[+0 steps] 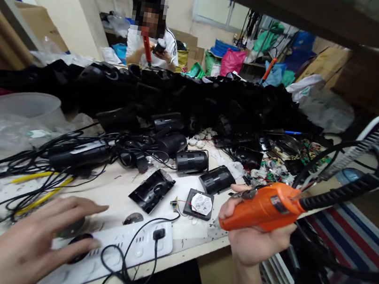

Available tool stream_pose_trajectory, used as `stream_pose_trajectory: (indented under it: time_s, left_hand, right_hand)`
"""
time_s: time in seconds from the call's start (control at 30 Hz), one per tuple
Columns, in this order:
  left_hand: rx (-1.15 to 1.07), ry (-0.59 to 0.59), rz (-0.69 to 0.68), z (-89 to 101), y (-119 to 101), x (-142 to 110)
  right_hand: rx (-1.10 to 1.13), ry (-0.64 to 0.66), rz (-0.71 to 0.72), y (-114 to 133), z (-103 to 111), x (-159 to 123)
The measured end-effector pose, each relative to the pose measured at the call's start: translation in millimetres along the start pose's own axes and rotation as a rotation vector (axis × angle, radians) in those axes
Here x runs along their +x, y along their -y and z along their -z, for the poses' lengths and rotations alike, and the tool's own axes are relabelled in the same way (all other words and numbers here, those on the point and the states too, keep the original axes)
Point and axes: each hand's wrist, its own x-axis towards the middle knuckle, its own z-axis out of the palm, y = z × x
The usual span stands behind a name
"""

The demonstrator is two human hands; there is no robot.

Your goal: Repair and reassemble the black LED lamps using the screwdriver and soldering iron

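My right hand (247, 245) grips an orange electric screwdriver (265, 205) with a ribbed black cable sleeve; its tip points down left and is hard to make out. My left hand (43, 234) has its fingers apart above a white power strip (140, 248) with a black plug (159, 234) in it. A dark round part (79, 249) lies under the left thumb. Between the hands, a square dark frame with a white disc of LEDs (200, 204) lies beside a small circuit board (173, 203) joined by thin wires. Just left is an opened black housing half (152, 190).
A long heap of black housings (195, 100) spans the table's back. Yellow-handled pliers (44, 196) and tangled black cables (23, 155) lie left, near a clear plastic tub (20, 107). Loose circuit boards (274, 171) lie right. Opposite, a person (168, 46) handles a black part.
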Motion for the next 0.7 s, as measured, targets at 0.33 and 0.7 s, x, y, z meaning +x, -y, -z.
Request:
stream_pose_trajectory:
  time_s: [0.33,0.7]
  left_hand:
    - [-0.039,0.437,-0.252,-86.0,-163.2,91.1]
    - [-0.070,0.536,-0.103,-120.7,-172.8,103.1]
  right_hand:
    - [0.172,0.051,-0.017,7.4,1.6,-14.1]
    - [0.185,0.105,0.011,-2.2,8.8,-13.9]
